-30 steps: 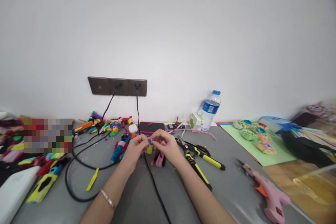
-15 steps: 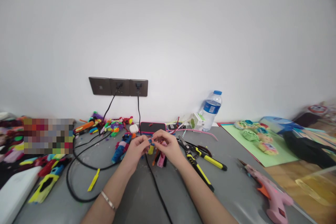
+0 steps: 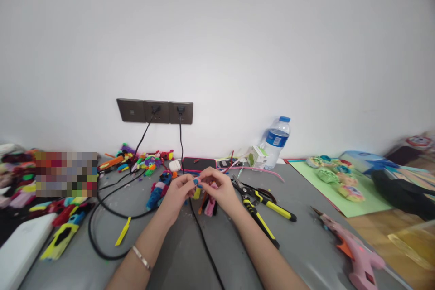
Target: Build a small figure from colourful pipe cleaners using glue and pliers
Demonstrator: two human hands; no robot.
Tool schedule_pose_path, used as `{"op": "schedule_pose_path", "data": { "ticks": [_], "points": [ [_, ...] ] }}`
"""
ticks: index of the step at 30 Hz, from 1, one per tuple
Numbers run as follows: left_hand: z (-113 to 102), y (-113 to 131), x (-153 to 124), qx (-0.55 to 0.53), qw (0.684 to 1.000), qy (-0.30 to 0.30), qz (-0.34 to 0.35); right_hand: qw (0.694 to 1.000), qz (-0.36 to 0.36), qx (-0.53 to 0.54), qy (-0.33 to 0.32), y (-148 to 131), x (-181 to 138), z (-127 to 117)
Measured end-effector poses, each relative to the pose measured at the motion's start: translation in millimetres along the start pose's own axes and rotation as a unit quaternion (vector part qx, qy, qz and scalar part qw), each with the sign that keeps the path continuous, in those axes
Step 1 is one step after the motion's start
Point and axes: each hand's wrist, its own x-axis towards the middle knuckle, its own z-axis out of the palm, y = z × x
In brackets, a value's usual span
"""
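My left hand [image 3: 178, 193] and my right hand [image 3: 217, 189] meet above the grey table [image 3: 176, 253], fingers pinched together on a small blue piece [image 3: 196, 182] held between them. Under the hands lie yellow, orange and pink fuzzy pieces [image 3: 208, 204]. A blue fuzzy bundle [image 3: 157, 192] lies just left of my left hand. Yellow-handled pliers [image 3: 260, 210] lie just right of my right hand. A bracelet sits on my left wrist.
Black cables [image 3: 112, 210] run from wall sockets [image 3: 155, 111] across the table. A phone [image 3: 199, 164], a water bottle [image 3: 277, 142], a pink glue gun [image 3: 353, 251], a green mat [image 3: 340, 186] with round craft pieces, and heaps of coloured pieces [image 3: 139, 161] surround the hands.
The hands stay pinched together on the small piece with only slight finger movement. The view has shifted a little.
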Motion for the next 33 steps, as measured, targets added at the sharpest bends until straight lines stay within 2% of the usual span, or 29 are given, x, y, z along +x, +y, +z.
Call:
{"op": "schedule_pose_path", "data": {
  "ticks": [13, 26, 33],
  "points": [
    [4.1, 1.9, -1.5, -0.023, 0.999, 0.042, -0.026, 0.999, 0.008, 0.015, 0.029, 2.9, -0.9, -1.1],
    [2.5, 0.2, 0.1, -0.041, 0.998, 0.041, -0.038, 0.999, -0.038, 0.004, 0.008, 1.3, 1.5, -2.6],
    [3.6, -4.4, -0.3, -0.116, 0.991, 0.034, -0.062, 0.999, -0.019, 0.037, 0.005, 2.0, 1.3, -1.8]
  ]
}}
